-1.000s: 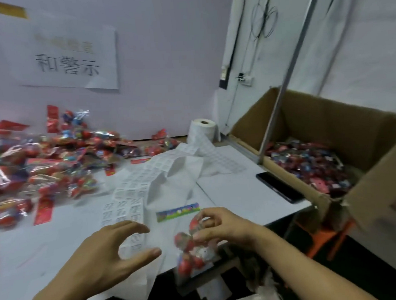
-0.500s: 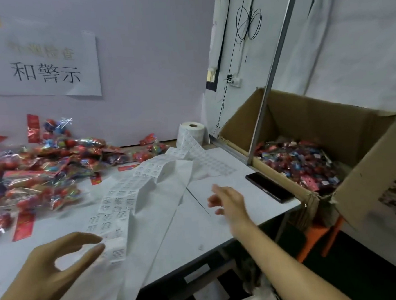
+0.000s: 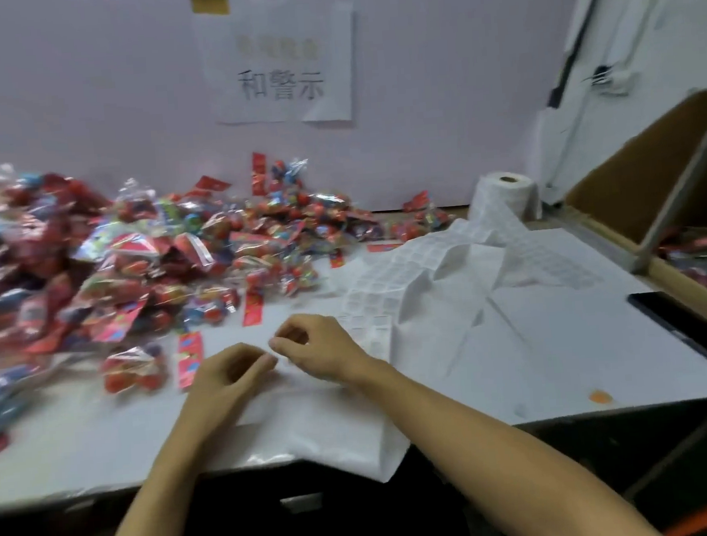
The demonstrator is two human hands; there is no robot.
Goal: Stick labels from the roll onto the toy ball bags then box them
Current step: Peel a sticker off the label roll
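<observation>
Your left hand and right hand met fingertip to fingertip, curled; any label pinched was too blurred to tell. The nearest toy ball bag lay just left of your left hand on the table, its length running sideways.

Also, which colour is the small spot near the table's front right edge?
Orange spot, clearest in the head view.

Both hands, left and right, hover with curled fingers near the label strip on the tabletop. Toy bags are piled far left; the roll and box stand right.
</observation>
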